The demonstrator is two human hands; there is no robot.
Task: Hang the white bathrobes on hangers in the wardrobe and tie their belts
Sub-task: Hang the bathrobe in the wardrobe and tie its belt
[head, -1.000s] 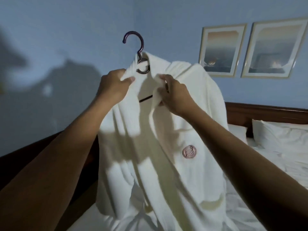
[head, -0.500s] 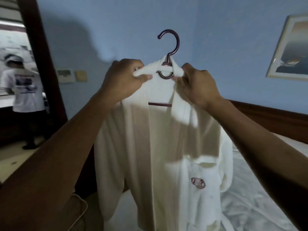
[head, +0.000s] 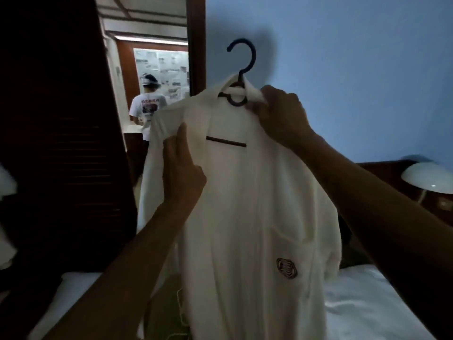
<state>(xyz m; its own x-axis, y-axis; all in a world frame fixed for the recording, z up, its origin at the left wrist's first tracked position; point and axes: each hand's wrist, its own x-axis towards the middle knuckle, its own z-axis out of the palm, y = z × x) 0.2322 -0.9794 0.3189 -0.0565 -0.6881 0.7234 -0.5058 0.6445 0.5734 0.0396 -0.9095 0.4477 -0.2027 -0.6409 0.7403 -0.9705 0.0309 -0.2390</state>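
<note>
Head view: R hand (head: pixel 282 114) raised, gripping bathrobe (head: pixel 245 217) collar by hanger (head: pixel 254 57) hook. L hand (head: pixel 182 168) lower, fingers near-straight, pinching its shoulder.

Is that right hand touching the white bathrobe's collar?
Touching. The head view shows the right hand with its fingers curled round the bathrobe collar, right beside the hanger hook.
</note>
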